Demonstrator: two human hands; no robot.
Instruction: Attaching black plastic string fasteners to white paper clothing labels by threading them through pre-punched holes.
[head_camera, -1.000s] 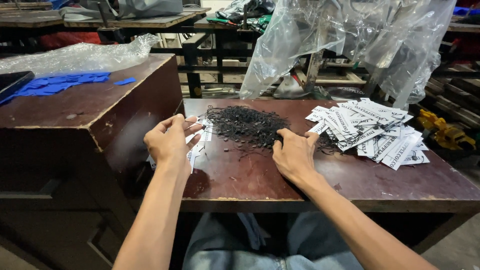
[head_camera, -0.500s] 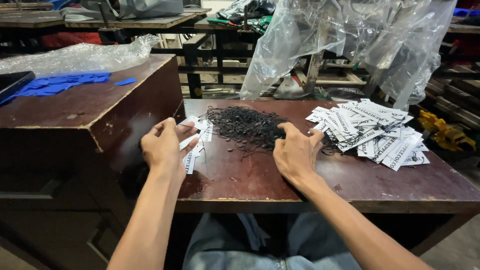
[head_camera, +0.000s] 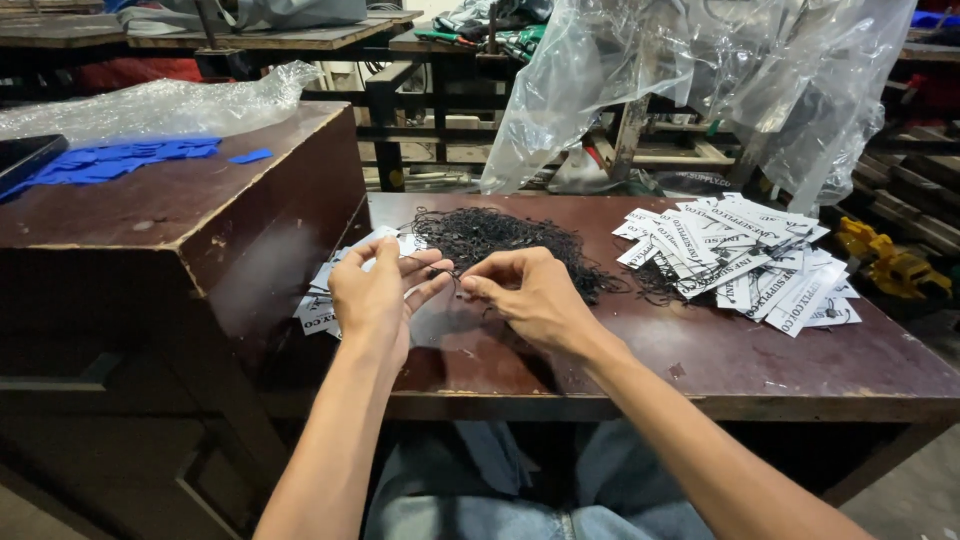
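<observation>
My left hand (head_camera: 378, 295) and my right hand (head_camera: 532, 293) meet over the brown table (head_camera: 700, 370), fingertips close together, pinching a thin black string (head_camera: 450, 282) between them. Just behind them lies a tangled heap of black strings (head_camera: 505, 238). A small stack of white paper tags (head_camera: 322, 300) lies under and left of my left hand. A larger loose pile of white printed tags (head_camera: 745, 260) is spread at the right of the table.
A taller brown cabinet (head_camera: 180, 215) stands at the left with blue pieces (head_camera: 120, 160) and clear plastic sheeting (head_camera: 150, 105) on top. A big clear plastic bag (head_camera: 700, 70) hangs behind the table. Benches and clutter fill the background; a yellow object (head_camera: 885, 262) lies at the right.
My hands have come together at the table's middle front. The left hand moved right off the small tag stack; the right hand lifted from the table and now pinches a string.
</observation>
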